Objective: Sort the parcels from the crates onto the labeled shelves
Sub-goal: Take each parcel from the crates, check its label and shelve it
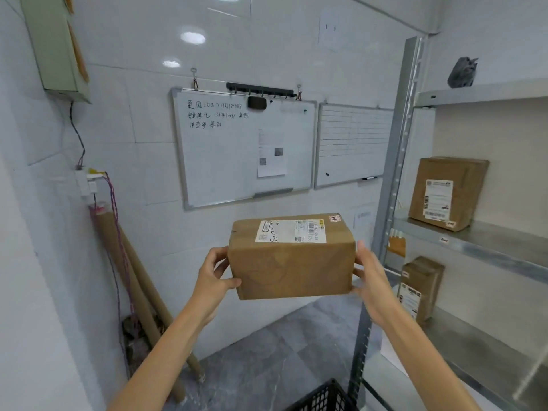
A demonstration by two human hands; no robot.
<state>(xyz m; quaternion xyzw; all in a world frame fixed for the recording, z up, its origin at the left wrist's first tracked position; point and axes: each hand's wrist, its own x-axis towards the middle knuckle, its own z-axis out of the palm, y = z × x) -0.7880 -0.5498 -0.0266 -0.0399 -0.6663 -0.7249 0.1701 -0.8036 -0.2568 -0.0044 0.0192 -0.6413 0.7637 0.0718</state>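
Fingers (220,254) of the left hand (212,275) curled round the left end of a brown cardboard parcel (292,269), the thumb lying on its front face. The right hand (374,281) gripped the opposite end, its fingers (362,247) hooked over the right edge. The parcel was held level in the air between the two hands, touching nothing else, with a white printed shipping label (290,231) facing up on its top.

Just to the right stood a grey metal shelving unit (394,179). A second brown box with a white label (447,192) sat upright on the middle shelf, and a narrower brown box (421,287) stood on the shelf below. A small dark grey object (462,72), too blurred to tell, rested on the top shelf.

The corner of a black plastic lattice crate (323,396) showed at the bottom edge, on the grey floor between the forearms.

On the white tiled wall behind hung a framed whiteboard with handwriting (246,146), with a ruled whiteboard (353,143) beside it. Long brown cardboard tubes (139,277) leaned against the wall at left.
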